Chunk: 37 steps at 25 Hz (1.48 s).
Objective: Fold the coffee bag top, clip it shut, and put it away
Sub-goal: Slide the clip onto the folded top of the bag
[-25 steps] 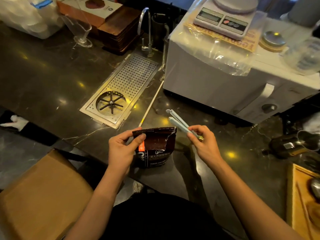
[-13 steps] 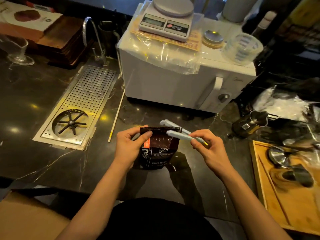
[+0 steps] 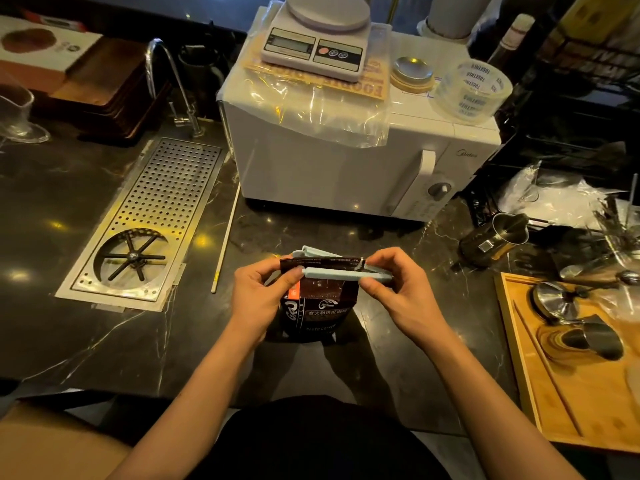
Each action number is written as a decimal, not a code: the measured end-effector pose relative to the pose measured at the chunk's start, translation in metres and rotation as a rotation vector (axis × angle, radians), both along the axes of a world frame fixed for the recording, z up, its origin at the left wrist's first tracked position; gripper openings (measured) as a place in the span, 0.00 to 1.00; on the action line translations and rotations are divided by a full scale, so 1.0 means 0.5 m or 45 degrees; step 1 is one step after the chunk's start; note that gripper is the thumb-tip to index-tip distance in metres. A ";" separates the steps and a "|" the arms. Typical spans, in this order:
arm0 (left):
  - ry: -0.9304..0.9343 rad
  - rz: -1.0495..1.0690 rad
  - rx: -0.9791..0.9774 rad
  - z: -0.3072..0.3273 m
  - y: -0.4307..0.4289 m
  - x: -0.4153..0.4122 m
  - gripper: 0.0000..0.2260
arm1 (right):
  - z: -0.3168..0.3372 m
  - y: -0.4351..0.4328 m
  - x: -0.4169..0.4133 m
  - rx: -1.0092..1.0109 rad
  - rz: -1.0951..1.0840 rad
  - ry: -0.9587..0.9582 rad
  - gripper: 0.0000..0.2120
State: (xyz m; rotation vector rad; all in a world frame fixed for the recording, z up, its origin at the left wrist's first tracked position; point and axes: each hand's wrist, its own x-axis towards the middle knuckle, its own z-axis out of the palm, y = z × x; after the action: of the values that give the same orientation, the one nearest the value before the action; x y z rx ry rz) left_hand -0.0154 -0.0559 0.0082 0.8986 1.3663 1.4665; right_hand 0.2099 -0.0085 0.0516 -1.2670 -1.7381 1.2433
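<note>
Head view: the coffee bag [image 3: 317,303] stands upright on the dark worktop [image 3: 86,341], near its front edge and in front of the white microwave [image 3: 329,168]. A pale blue clip [image 3: 332,273] straddles the folded top: one bar lies across the front face, the other shows behind the upper edge. The left hand [image 3: 263,296] is closed on the bag's left upper corner, thumb pressing the near bar's end. The right hand [image 3: 398,289] pinches the clip's right end between thumb and fingers.

The clip looks not yet snapped shut, judging by the rear bar angling away at the left. If the bars close while the fold is slack or skewed, the seal may catch only part of the top and leave a gap. Squeezing only one end could let the other spring open. A hard press might tip the bag over, and the steel pitcher [image 3: 498,237] sits near on the right.
</note>
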 end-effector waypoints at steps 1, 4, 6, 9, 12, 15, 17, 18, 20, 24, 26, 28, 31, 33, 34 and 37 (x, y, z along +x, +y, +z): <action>0.015 0.004 0.004 0.000 -0.002 0.000 0.11 | 0.001 0.001 -0.002 -0.019 0.003 0.015 0.13; 0.024 0.009 0.019 0.005 -0.004 0.002 0.12 | 0.004 0.004 -0.013 -0.031 0.038 -0.002 0.16; 0.020 0.014 0.006 0.006 -0.004 0.003 0.12 | 0.007 0.006 -0.019 -0.026 0.068 -0.036 0.17; -0.017 0.006 0.006 0.008 -0.006 0.005 0.12 | 0.012 0.010 -0.028 -0.018 0.098 -0.078 0.19; -0.043 0.013 -0.007 0.009 -0.010 0.006 0.12 | 0.016 0.012 -0.040 -0.001 0.131 -0.098 0.20; -0.114 0.008 -0.044 0.009 -0.013 0.005 0.10 | 0.022 0.014 -0.051 0.018 0.160 -0.156 0.20; -0.142 0.002 -0.058 0.007 -0.013 0.003 0.10 | 0.026 0.018 -0.054 0.038 0.171 -0.209 0.19; -0.146 -0.002 -0.065 0.006 -0.014 0.003 0.10 | 0.028 0.019 -0.055 0.046 0.178 -0.223 0.19; -0.141 -0.013 -0.070 0.003 -0.015 0.002 0.10 | 0.030 0.021 -0.059 0.056 0.195 -0.241 0.18; -0.102 -0.027 -0.045 0.002 -0.013 0.003 0.11 | 0.034 0.029 -0.065 0.087 0.241 -0.280 0.16; -0.078 -0.028 -0.045 0.002 -0.013 0.001 0.11 | 0.038 0.036 -0.066 0.109 0.281 -0.323 0.16; 0.008 -0.026 -0.042 -0.002 -0.013 -0.002 0.13 | 0.040 0.040 -0.065 0.109 0.293 -0.333 0.16; 0.059 -0.026 -0.050 -0.010 -0.009 -0.011 0.19 | 0.040 0.040 -0.062 0.092 0.294 -0.344 0.16; 0.115 -0.088 -0.034 -0.008 -0.007 -0.023 0.21 | 0.036 0.039 -0.059 0.075 0.292 -0.329 0.16; 0.198 -0.134 -0.005 -0.004 -0.005 -0.030 0.23 | 0.034 0.039 -0.057 0.053 0.282 -0.305 0.16; 0.422 -0.285 0.059 0.019 0.001 -0.050 0.25 | 0.032 0.039 -0.056 0.024 0.253 -0.253 0.15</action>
State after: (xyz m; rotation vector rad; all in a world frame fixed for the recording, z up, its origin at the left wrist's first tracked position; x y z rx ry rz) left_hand -0.0405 -0.0556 0.0179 1.3249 1.4169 1.2195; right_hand 0.1820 0.0112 0.0678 -1.2676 -2.0557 1.2421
